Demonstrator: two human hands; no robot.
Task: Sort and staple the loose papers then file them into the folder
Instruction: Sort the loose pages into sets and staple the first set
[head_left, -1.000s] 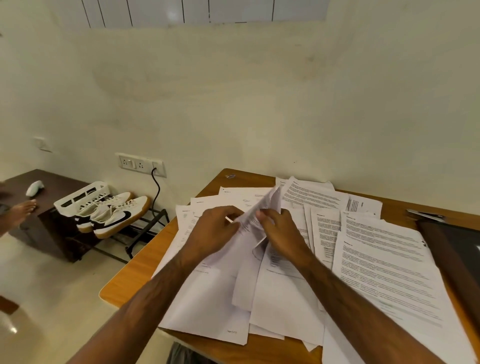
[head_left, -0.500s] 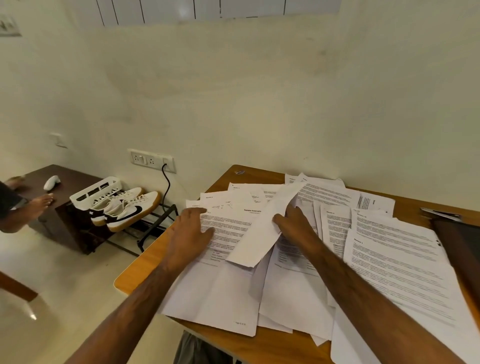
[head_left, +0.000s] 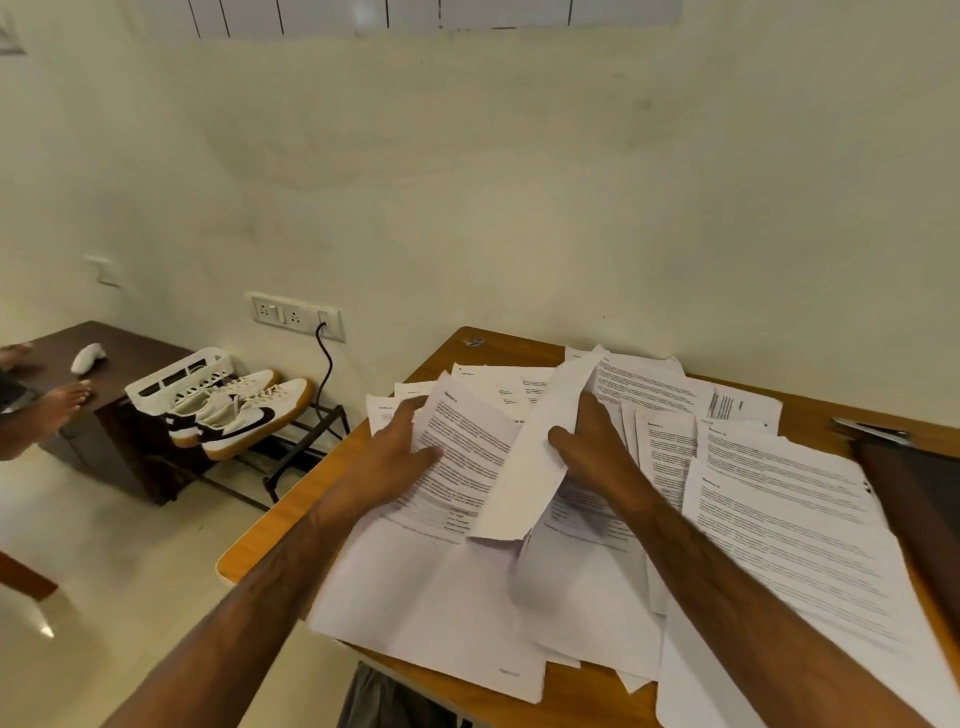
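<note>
Many loose printed papers (head_left: 779, 519) lie spread and overlapping across a wooden table (head_left: 291, 525). My left hand (head_left: 395, 457) grips the left edge of a printed sheet (head_left: 462, 457), lifted off the pile. My right hand (head_left: 592, 447) holds a blank-backed sheet (head_left: 524, 467) tilted up on edge, thumb in front of it. A dark folder (head_left: 914, 499) lies at the table's right edge, with a metal clip (head_left: 872, 431) at its far end. No stapler is visible.
The table stands against a cream wall. Left of it is a black rack with white sneakers (head_left: 234, 410) and a white basket (head_left: 171, 374). Another person's foot (head_left: 62, 405) rests by a dark cabinet (head_left: 78, 415) at far left.
My hands moved apart. The left hand took hold of a printed sheet and raised it, while the right hand tilted its blank-backed sheet further upright.
</note>
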